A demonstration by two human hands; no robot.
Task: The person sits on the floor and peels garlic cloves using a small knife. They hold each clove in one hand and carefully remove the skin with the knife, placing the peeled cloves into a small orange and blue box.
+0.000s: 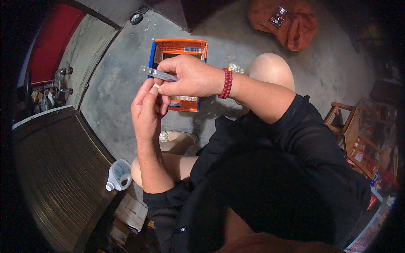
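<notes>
My right hand [193, 76], with a red bead bracelet [226, 83] at the wrist, holds a flat metal tool [158, 74], perhaps a peeler or a small knife. The tool points to the left, above my left fingertips. My left hand [148, 107] pinches a small whitish piece [155, 86], and my right thumb touches it too. Just beneath both hands an open orange and blue cardboard box [185, 107] stands on the floor. Part of its inside is hidden by my hands; some pale pieces [186, 98] show in it.
A white plastic jug [119, 175] lies at the left by a ribbed dark panel [60, 177]. A rust-coloured cloth or bag [294, 31] with a small dark packet [278, 16] on it lies at the upper right. Wooden stools [346, 126] stand at the right.
</notes>
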